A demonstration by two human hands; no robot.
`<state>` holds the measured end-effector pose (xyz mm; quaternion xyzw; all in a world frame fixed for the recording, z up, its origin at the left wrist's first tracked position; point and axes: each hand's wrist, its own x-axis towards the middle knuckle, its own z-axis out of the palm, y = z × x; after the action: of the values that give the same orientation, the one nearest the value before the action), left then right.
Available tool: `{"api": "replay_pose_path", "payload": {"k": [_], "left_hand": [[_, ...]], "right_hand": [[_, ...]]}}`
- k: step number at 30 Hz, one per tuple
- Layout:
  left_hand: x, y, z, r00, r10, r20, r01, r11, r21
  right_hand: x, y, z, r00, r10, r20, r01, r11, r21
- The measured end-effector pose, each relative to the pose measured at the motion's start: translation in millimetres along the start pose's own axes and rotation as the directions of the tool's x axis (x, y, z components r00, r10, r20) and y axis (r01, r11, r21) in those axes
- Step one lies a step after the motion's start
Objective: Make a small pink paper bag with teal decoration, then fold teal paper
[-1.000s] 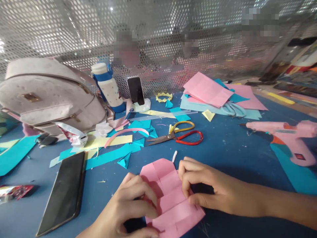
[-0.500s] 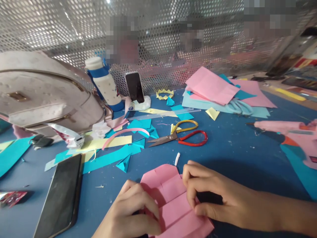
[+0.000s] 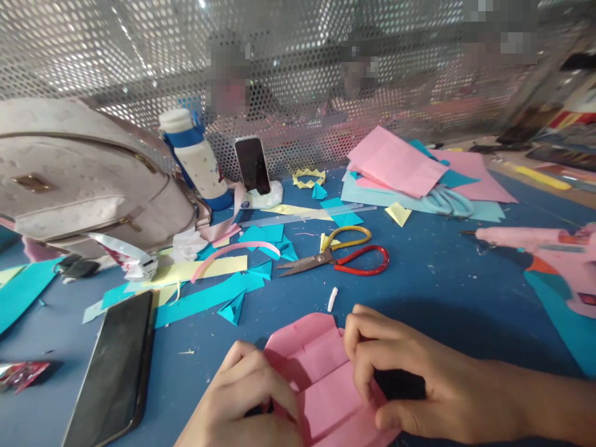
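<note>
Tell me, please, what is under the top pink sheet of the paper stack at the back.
From beneath the top pink sheet, teal paper and light blue paper stick out; how far they reach underneath, and anything fully covered, cannot be seen.

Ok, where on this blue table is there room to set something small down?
The widest bare stretch of table lies between the scissors and the pink glue gun, beyond the right hand, though specked. A smaller one separates the flat black phone from the left hand. Paper scraps crowd the area beyond that phone.
</note>
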<state>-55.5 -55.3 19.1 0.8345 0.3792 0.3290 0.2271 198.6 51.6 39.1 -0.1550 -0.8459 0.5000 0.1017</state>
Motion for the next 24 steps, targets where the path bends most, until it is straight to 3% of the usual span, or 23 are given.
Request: {"api": "replay_pose_path", "payload": {"k": [3, 9, 15, 20, 24], "left_hand": [[0.0, -0.5, -0.5, 1.000, 0.016, -0.003, -0.016, 1.000, 0.027], [-3.7, 2.2, 2.1, 0.985, -0.169, -0.016, 0.169, 0.986, -0.016], [-4.6, 8.4, 1.9, 0.990, -0.118, -0.079, 0.120, 0.993, 0.024], [2.8, 12.4, -5.4, 0.993, 0.105, -0.053, -0.096, 0.984, 0.153], [2.2, 19.0, -7.9, 0.993, 0.010, -0.119, 0.001, 0.996, 0.093]], "right_hand": [[0.4, -0.6, 0.3, 1.000, -0.031, 0.000, 0.031, 0.999, -0.027], [-0.6, 0.3, 1.7, 0.995, -0.097, -0.012, 0.096, 0.992, -0.076], [-1.7, -1.3, 4.9, 0.973, -0.232, 0.022, 0.232, 0.959, -0.164], [-3.5, -9.2, 4.9, 0.947, -0.317, -0.051, 0.291, 0.915, -0.279], [-7.0, -19.2, 3.4, 0.924, -0.366, -0.107, 0.294, 0.863, -0.411]]}}
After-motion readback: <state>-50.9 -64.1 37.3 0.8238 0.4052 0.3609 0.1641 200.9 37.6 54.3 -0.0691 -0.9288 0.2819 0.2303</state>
